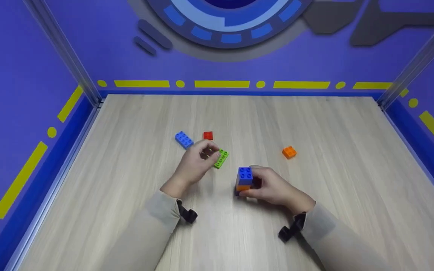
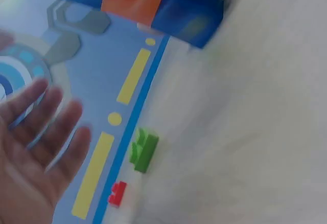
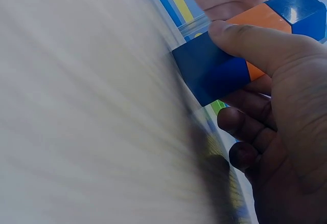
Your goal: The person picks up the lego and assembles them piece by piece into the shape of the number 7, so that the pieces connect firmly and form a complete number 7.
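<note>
My right hand (image 1: pixel 275 186) grips a stack of toy building bricks (image 1: pixel 245 176), blue at both ends with orange between, held upright in the head view. In the right wrist view the thumb lies along the side of this brick stack (image 3: pixel 204 70). My left hand (image 1: pixel 192 163) hovers left of the stack, fingers loosely bent and holding nothing. Beside its fingertips lies a green brick (image 1: pixel 222 158), partly covered by the hand. Just beyond that hand are a blue brick (image 1: pixel 184 139) and a small red brick (image 1: pixel 208 135).
An orange brick (image 1: pixel 289 152) lies apart on the right of the wooden table (image 1: pixel 337 210). Purple panels (image 1: pixel 367 64) with yellow marks enclose the table at the back and sides. Metal posts (image 1: pixel 70 56) stand at the back corners.
</note>
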A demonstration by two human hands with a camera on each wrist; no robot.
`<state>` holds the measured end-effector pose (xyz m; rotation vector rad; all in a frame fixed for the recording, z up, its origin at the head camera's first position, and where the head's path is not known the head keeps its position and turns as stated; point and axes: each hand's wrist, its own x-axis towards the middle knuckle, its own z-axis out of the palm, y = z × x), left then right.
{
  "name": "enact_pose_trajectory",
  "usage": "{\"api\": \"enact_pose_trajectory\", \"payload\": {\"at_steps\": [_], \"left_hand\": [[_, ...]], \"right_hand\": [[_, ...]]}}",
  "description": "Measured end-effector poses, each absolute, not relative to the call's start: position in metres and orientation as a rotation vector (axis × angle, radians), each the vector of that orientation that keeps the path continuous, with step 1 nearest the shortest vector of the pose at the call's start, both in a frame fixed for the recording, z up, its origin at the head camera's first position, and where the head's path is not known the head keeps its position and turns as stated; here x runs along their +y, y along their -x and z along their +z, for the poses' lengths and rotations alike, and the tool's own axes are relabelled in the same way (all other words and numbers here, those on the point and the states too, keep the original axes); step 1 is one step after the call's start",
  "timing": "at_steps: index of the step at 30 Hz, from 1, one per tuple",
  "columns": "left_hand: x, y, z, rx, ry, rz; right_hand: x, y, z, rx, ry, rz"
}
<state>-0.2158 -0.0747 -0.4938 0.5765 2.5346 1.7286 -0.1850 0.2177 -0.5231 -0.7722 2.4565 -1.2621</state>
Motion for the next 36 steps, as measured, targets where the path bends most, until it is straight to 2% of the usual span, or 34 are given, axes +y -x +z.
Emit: {"api": "enact_pose_trajectory", "payload": {"at_steps": [5, 9, 21, 36], "left_hand": [[-0.074, 0.222, -0.509, 2.707, -0.337, 1.672], [-0.072, 0.226, -0.518, 2.785, -0.267, 1.587], [-0.064, 0.224, -0.522, 2.885, -0.253, 1.208], [-0.066, 0.217, -0.513, 2.862, -0.282, 1.425]], "right_hand": [[0.218, 0.185, -0.523, 2.466, 0.757, -1.246], [0.219, 0.185, -0.523, 2.48, 0.754, -1.231], [0.22, 0.185, -0.52, 2.471, 0.753, -1.241], [0.217, 0.185, -0.521, 2.481, 0.782, -1.217]]}}
